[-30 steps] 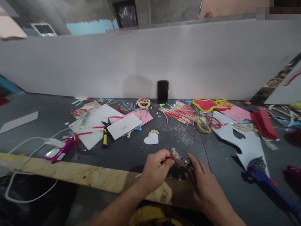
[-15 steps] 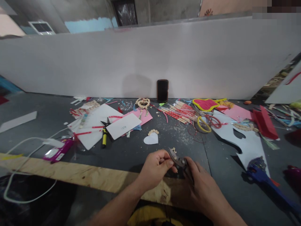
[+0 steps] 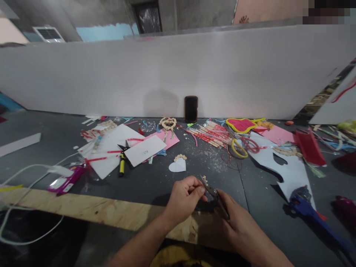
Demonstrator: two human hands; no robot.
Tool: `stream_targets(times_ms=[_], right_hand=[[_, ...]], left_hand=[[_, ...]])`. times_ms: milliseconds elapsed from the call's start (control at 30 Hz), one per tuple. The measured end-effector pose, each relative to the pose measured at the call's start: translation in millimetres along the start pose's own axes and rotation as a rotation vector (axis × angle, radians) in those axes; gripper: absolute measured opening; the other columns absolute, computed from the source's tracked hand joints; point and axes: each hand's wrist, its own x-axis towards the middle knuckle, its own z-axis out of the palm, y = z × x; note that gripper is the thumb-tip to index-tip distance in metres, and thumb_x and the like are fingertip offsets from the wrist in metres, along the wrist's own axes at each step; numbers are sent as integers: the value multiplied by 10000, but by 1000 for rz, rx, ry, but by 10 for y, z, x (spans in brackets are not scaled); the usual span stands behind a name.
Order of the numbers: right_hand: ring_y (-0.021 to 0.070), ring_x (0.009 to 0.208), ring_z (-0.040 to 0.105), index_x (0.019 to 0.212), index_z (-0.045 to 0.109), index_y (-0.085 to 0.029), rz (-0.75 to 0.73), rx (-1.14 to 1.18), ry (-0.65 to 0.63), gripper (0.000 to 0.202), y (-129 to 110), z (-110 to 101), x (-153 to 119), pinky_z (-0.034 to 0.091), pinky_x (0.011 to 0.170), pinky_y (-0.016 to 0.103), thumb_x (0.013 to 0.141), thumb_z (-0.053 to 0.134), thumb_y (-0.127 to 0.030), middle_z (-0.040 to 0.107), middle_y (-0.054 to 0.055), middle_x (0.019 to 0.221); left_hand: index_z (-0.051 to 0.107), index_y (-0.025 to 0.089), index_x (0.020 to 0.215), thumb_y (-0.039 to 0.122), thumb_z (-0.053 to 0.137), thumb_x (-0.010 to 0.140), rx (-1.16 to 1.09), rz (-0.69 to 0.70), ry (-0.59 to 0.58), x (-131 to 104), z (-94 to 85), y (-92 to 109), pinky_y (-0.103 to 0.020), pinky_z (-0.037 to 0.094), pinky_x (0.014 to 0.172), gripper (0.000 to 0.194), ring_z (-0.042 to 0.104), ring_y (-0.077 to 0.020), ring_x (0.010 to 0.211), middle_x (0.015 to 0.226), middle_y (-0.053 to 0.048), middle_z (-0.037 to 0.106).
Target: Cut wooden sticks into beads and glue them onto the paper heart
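Note:
My right hand point(image 3: 236, 213) is wrapped round the handles of a pair of pruning shears point(image 3: 213, 193), with the blades pointing up and left. Beside the blades, my left hand point(image 3: 185, 194) is closed in a pinch; whatever sits between thumb and fingers is too small to make out. A few small pale cut pieces point(image 3: 205, 179) lie on the table just past the blade tips. Beyond my left hand lies a white paper heart point(image 3: 178, 166), with small pale wooden pieces point(image 3: 180, 157) set in a curve along its upper edge.
Left on the dark table point(image 3: 150, 185) lie yellow-handled pliers point(image 3: 121, 163), a white card point(image 3: 144, 150) and a purple glue gun point(image 3: 66, 181). A phone point(image 3: 191, 108) leans on the white partition. Red-patterned sticks point(image 3: 211, 133), scissors point(image 3: 239, 148) and a blue tool point(image 3: 308, 207) are to the right.
The shears have turned in my right hand, so their blades now show more edge-on. My left hand keeps its pinch in nearly the same place. The view has shifted slightly.

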Motion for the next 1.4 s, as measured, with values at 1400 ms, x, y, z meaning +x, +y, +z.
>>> stream_targets(times_ms=[1400], right_hand=[[208, 1047, 540, 1296, 387, -172, -94, 1, 34, 453, 54, -17, 88, 426, 879, 380, 848, 343, -220, 573, 118, 1148]], left_hand=[[577, 143, 755, 240, 481, 819, 70, 114, 54, 31, 31, -27, -207, 437, 565, 151, 602, -129, 582, 623, -21, 646]])
